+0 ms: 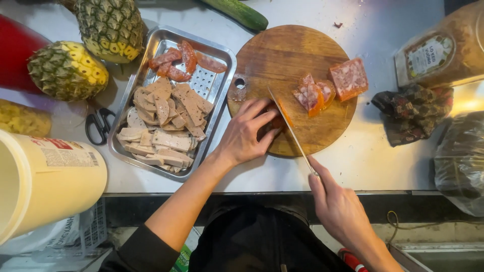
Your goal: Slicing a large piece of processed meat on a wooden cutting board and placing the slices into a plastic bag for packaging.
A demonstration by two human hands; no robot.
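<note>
Nearest the body, the right hand (pixel 337 201) wraps its fingers shut around the handle of a long thin-bladed steel knife (pixel 290 128), forefinger stretched along the top, wrist low at the counter edge and forearm angled in from the lower right. The blade runs up and to the left across the round wooden cutting board (pixel 282 55).

Just left of the blade, the left hand (pixel 247 133) lies palm down with fingers curled narrowly over a small orange-rimmed piece of pressed meat (pixel 279 120), pinning it to the board's near-left part; most of that piece is hidden under the fingertips. The forearm crosses in from the lower left.

The risk, as I judge it, is the fingertips: they sit just beside the edge, and a slip on the greasy meat could bring the blade onto them.

Further up the board lie cut pink slices (pixel 313 94) and a squarish block of the same meat (pixel 349 78). To the left sits a perforated metal tray (pixel 222 55) filled with pale sausage slices (pixel 164 123). Beyond it rest two pineapples (pixel 108 27) and a green cucumber (pixel 239 11).
</note>
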